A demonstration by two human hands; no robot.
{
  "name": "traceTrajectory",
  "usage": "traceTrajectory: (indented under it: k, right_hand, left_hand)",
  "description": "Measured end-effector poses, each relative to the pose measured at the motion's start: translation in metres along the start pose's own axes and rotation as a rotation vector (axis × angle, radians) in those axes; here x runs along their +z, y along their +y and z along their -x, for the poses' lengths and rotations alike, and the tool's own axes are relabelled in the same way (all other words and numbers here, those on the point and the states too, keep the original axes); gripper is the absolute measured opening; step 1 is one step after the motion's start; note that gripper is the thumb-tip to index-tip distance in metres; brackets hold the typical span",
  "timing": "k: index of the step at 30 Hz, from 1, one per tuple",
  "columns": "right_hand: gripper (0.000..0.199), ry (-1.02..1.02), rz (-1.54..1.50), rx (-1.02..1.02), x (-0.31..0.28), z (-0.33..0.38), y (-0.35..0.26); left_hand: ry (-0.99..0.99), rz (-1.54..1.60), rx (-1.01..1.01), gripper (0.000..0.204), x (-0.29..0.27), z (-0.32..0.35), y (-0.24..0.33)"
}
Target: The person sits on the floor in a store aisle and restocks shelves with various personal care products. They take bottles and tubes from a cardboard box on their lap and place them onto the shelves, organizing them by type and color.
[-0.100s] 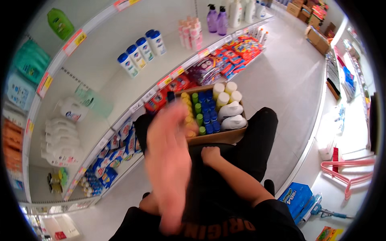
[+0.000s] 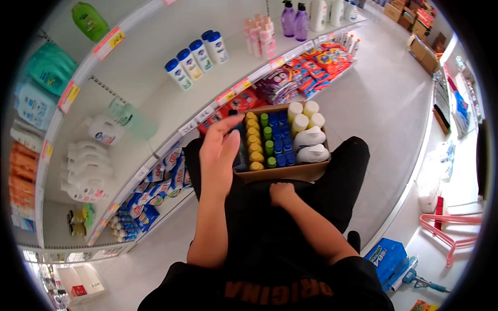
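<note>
My left hand (image 2: 218,155) is raised over my left thigh, beside the left end of an open cardboard box (image 2: 290,172). Its fingers point forward, apart from the thumb, with nothing between them. Dark bottles (image 2: 240,150) stand at that end of the box, partly hidden by the hand. Beside them are rows of yellow-capped bottles (image 2: 253,141), green-capped bottles (image 2: 268,133) and blue-capped bottles (image 2: 282,139). Pale-capped containers (image 2: 300,123) and white bottles (image 2: 312,153) fill the right end. My right hand (image 2: 282,194) rests as a closed fist on my lap, close to the near wall of the box.
A shelf (image 2: 150,103) curves along the left, carrying blue-capped white bottles (image 2: 189,65), pink bottles (image 2: 260,39) and white jugs (image 2: 88,171). Bagged packs (image 2: 324,65) lie on the low shelf. At right are pink hangers (image 2: 450,230) and a blue package (image 2: 385,259). Cartons (image 2: 423,52) stand far right.
My left hand, blurred and closer to the camera before, has dropped away toward the box's left end. The whole view has shifted slightly. My right fist stays on my lap.
</note>
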State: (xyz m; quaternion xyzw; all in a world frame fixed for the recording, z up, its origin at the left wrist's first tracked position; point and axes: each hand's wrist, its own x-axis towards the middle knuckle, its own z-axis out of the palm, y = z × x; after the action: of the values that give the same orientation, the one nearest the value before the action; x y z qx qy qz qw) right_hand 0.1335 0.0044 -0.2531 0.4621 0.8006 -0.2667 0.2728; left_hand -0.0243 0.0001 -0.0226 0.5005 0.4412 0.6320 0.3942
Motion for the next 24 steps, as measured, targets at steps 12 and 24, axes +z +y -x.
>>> traceTrajectory:
  k: [12, 24]
  right_hand:
    - [0.019, 0.945, -1.119, -1.187, -0.173, 0.207, -0.016]
    - [0.014, 0.748, -1.382, -2.177, -0.161, 0.307, -0.03]
  left_hand:
    - [-0.147, -1.104, -0.307, 0.09, -0.071, 0.038, -0.193]
    - [-0.202, -0.957, -0.256, 0.074, -0.074, 0.031, -0.18]
